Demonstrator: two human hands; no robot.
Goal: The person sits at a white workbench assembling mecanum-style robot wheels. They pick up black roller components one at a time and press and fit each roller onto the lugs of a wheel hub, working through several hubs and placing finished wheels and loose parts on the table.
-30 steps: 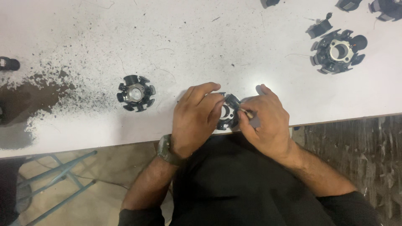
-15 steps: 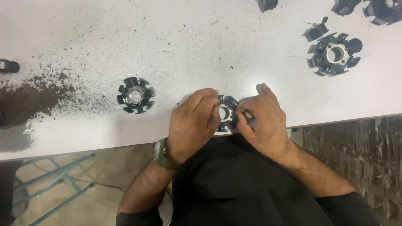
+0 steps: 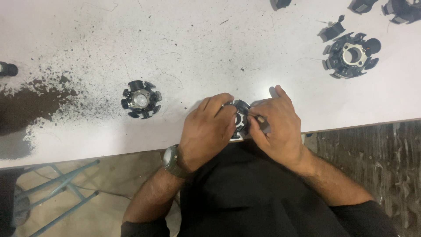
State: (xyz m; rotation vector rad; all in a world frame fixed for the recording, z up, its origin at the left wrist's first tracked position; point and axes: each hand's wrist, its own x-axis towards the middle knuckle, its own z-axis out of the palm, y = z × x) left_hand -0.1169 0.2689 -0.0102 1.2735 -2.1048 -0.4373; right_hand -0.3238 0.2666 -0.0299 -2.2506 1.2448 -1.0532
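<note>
My left hand (image 3: 206,131) has slid closer to my body. Both hands' fingers grip the black stator (image 3: 240,115); my right hand (image 3: 276,125) also pinches a small tool (image 3: 258,118).

Even overhead lighting, moderately bright. The matte white tabletop (image 3: 219,44) shows no glare. Short, soft shadows sit beneath the left hand (image 3: 208,131) and right hand (image 3: 276,127). Focus is fair; slight softness towards frame edges.

White table (image 3: 228,48), black toothed ring parts (image 3: 141,99), dark dust patch (image 3: 30,103)
</note>
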